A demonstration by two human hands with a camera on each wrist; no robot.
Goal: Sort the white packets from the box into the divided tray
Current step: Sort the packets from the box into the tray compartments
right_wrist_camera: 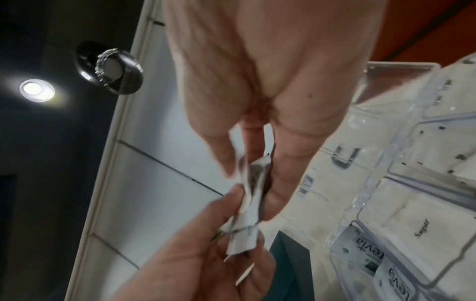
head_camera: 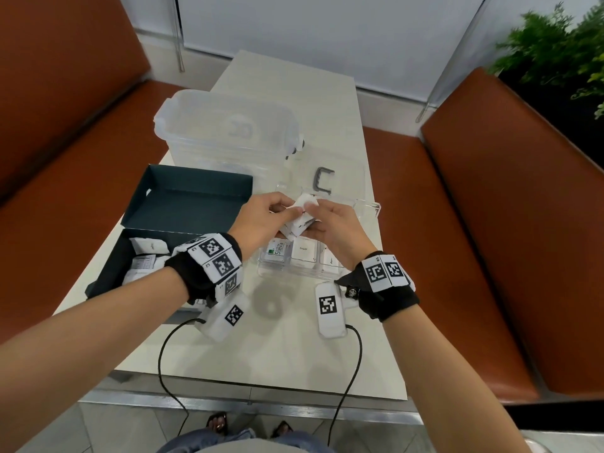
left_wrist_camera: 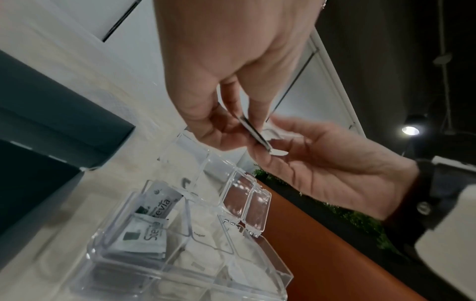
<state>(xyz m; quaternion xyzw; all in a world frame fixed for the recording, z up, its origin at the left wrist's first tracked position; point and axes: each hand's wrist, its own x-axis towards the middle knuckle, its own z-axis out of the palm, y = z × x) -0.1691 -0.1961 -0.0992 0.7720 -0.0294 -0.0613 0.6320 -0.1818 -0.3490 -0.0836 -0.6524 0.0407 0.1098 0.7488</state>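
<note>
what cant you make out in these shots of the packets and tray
- Print on the held packets: fingers of the left hand and right hand cover it in the head view; blurred in both wrist views.
- How many are held: overlapping, unclear.
- Third label in the divided tray: right wrist hides it.
- Box contents: left wrist covers part.

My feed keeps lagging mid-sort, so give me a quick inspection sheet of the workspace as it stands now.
Surface: pale table, between orange benches.
Job's things: dark box open, white packets inside; clear tray holds Stevia and Sugar packets in separate compartments.
Clutter: clear tub behind the box; grey handle.
Hands: left hand and right hand both grip a packet bundle over the tray.
Cables: black cables from both wrist units.
Surroundings: plant, wall.
</note>
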